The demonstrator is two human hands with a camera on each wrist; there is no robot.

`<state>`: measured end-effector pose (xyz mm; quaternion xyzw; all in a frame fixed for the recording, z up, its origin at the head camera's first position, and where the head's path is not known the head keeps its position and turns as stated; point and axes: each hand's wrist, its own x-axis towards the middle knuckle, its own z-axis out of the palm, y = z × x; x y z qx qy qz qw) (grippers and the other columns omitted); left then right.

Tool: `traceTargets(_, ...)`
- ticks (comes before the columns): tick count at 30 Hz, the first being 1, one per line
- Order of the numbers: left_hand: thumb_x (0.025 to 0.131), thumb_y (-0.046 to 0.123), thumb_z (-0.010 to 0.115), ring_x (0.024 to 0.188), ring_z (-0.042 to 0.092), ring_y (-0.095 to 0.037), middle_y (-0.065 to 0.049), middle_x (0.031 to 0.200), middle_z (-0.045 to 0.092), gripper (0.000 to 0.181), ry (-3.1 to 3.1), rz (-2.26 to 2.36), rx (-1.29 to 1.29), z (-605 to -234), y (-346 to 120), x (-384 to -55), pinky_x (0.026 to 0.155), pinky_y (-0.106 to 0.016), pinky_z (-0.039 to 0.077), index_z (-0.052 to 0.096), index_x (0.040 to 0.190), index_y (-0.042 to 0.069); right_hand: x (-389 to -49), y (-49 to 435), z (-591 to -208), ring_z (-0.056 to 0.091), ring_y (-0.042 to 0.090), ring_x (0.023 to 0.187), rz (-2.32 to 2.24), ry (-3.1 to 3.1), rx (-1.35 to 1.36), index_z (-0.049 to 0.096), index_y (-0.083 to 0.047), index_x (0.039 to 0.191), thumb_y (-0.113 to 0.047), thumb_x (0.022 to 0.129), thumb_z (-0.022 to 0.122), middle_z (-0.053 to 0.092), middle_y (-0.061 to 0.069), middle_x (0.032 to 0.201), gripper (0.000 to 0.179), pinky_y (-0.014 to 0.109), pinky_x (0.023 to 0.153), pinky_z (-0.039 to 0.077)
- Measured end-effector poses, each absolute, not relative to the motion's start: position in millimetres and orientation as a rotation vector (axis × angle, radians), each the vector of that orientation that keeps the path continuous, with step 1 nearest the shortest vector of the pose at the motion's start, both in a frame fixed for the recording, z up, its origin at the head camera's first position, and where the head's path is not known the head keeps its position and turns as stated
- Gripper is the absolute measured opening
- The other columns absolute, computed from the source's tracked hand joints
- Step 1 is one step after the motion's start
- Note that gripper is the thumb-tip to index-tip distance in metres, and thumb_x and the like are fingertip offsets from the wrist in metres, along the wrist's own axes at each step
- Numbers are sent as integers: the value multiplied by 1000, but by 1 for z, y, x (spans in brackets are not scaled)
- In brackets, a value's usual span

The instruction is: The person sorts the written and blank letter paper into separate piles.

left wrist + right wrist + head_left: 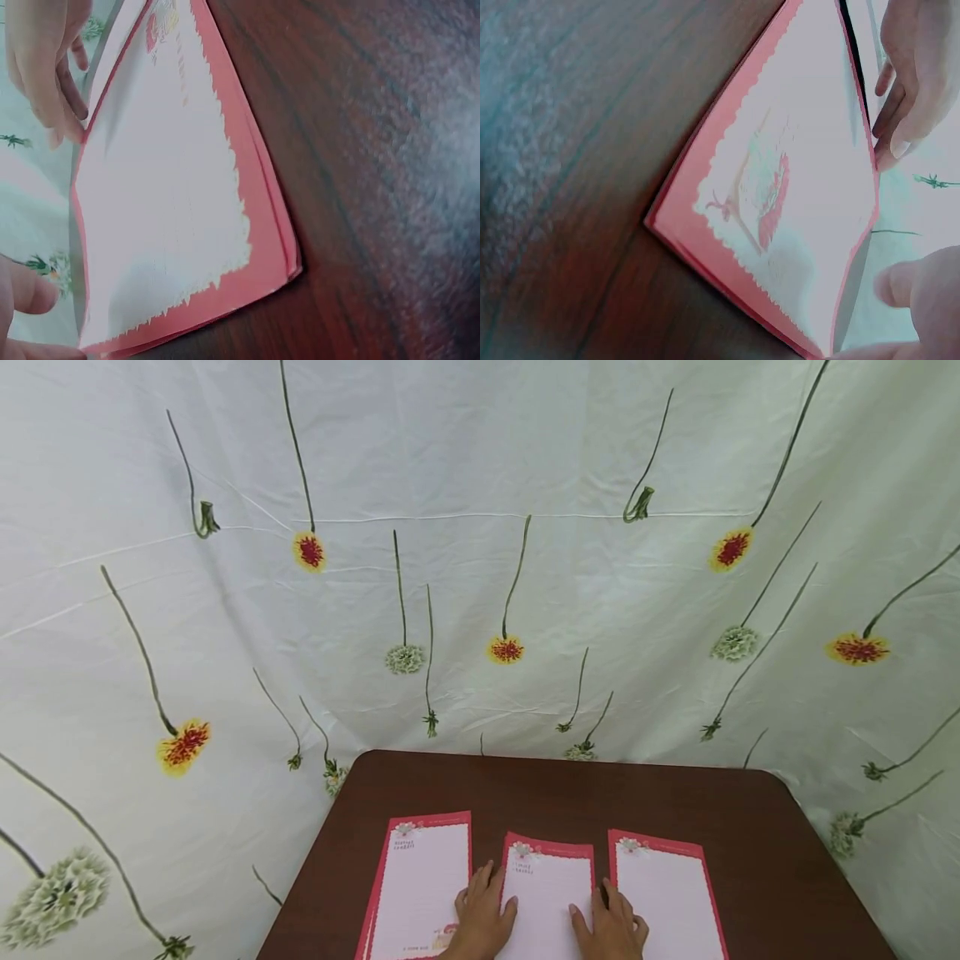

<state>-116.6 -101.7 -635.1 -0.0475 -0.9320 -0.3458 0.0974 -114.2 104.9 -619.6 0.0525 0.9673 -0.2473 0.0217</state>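
Note:
Three stacks of white letter paper with red borders lie side by side on the dark table. The middle stack (546,902) is between my two hands. My left hand (482,914) touches its left edge, the thumb toward the paper and the fingers pointing forward. Along the opposite edge rests my right hand (613,928), its fingers relaxed and slightly bent. In the left wrist view the paper (165,187) shows several layered red edges at its near corner. A printed picture decorates the near part of the sheet (810,112) in the right wrist view.
The left stack (423,889) has handwriting-like print at its top and a small picture below. To the right lies another stack (663,897). The brown wooden table (570,789) has rounded far corners. Behind it hangs a white flower-patterned cloth (465,460).

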Motion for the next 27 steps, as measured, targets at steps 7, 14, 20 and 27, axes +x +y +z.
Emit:
traceTargets(7, 95, 13, 69, 92, 57, -26, -2, 97, 63, 43, -2725, -988, -130, -629, -104, -115, 72, -38, 36, 64, 137, 6, -118, 109, -613, 65, 41, 105, -870, 3004, 156, 63, 5, 135, -21, 92, 76, 70, 20, 106, 52, 68, 93, 34)
traceTargets(14, 93, 4, 67, 75, 58, -22, 3, 79, 56, 39, -2611, -928, -206, -624, -110, -117, 65, -34, 31, 66, 132, 7, -121, 105, -604, 65, 21, 78, -1032, 2970, 112, 61, 2, 139, -8, 94, 74, 64, -1, 74, 48, 57, 85, 36)
traceTargets(20, 96, 4, 63, 79, 57, -21, 4, 80, 55, 39, -2602, -937, -188, -616, -123, -123, 69, -39, 35, 65, 135, 3, -126, 100, -598, 54, 4, 66, -1124, 3098, -67, 65, -1, 136, -8, 94, 73, 60, -9, 75, 44, 46, 75, 41)
traceTargets(27, 95, 4, 64, 80, 57, -24, 0, 80, 55, 41, -2633, -939, -72, -601, -143, -127, 74, -42, 38, 65, 136, 3, -138, 83, -594, 51, -1, 67, -1201, 3125, -255, 65, -3, 137, -7, 94, 72, 60, -13, 76, 43, 37, 71, 44)
